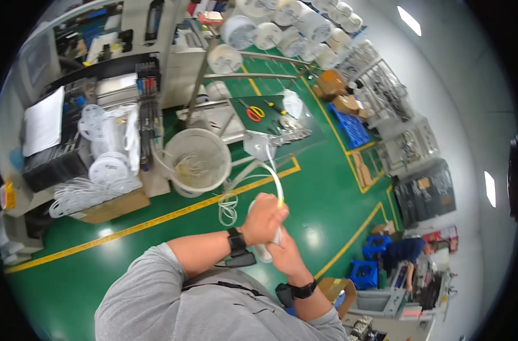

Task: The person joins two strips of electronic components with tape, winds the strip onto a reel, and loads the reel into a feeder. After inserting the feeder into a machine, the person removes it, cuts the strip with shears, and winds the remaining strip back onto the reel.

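Note:
My left hand [263, 220] is closed around white flexible tubing [278, 183], in front of my body. Just below it, my right hand [286, 256] is also closed, its fingers against the left hand and on the same bundle. From my fists the tubing curves up toward the tray's corner, with a small yellow spot close to the left hand. Loose loops of white tubing [228, 210] hang to the left of my hands. A white band of the bundle shows below my fists; most of what lies inside the fingers is hidden.
A round white bin [197, 162] with thin tubing inside stands ahead left. Beyond it, a dark mat [250, 128] carries scissors [254, 113] and cutters. White spools [239, 31] fill a rack behind. A cardboard box [112, 208] overflows left; a person [404, 253] works far right.

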Motion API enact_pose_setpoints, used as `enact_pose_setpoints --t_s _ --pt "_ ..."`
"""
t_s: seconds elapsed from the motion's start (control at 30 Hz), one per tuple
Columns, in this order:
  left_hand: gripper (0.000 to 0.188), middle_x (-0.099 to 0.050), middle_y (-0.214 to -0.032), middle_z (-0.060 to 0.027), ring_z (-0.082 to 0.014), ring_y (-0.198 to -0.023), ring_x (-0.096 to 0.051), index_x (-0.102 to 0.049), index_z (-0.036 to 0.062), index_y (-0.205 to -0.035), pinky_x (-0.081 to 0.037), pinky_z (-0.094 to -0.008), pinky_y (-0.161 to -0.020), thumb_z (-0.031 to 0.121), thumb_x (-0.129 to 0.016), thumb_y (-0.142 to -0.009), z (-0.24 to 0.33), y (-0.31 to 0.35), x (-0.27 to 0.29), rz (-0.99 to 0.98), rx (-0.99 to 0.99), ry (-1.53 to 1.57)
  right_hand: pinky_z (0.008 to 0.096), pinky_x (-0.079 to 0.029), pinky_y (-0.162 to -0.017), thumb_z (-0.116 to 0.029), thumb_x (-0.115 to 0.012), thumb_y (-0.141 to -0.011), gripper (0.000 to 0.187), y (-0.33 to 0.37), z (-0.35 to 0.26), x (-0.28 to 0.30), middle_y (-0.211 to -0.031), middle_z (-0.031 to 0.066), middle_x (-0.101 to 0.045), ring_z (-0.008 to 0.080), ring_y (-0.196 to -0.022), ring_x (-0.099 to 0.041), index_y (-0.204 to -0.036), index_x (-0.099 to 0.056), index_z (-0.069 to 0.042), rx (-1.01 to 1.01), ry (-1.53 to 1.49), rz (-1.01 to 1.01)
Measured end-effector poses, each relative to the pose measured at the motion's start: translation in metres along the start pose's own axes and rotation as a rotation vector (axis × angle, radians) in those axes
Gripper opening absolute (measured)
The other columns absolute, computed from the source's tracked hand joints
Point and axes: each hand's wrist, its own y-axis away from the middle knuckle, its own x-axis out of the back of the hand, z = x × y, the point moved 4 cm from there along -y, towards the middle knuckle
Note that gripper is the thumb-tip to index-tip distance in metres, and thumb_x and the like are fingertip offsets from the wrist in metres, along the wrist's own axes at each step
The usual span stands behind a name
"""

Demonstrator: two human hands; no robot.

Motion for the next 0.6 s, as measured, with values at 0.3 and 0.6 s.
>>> enact_pose_setpoints --t_s 0.3,0.6 --pt "0.028 -0.052 -0.073 -0.0061 -0.0153 -0.067 -0.051 -0.059 0.0048 -0.087 -0.042 -0.0337 -0.064 0.027 -0.049 -0.102 -0.046 0.018 0.037 0.337 0.912 0.592 0.0379 -0.035 -0.112 0.003 -0.049 -0.083 0.068 0.007 -0.045 -0.047 -0.139 0.0198 -0.051 0.0287 -0.133 -0.049 -0.149 -0.034 0.003 0.074 0.259 0.037" --pt "0.021 -0.055 -0.076 -0.0019 -0.0143 -0.071 -0.053 -0.059 0.0058 -0.090 -0.042 -0.0309 -0.066 0.025 -0.053 -0.096 -0.054 0.024 0.045 0.322 1.226 0.721 0.0389 -0.038 -0.110 0.000 -0.050 -0.083 0.060 0.011 -0.052 -0.073 -0.133 0.0217 -0.054 0.0351 -0.129 -0.051 -0.142 -0.042 0.002 -0.020 0.228 0.178"
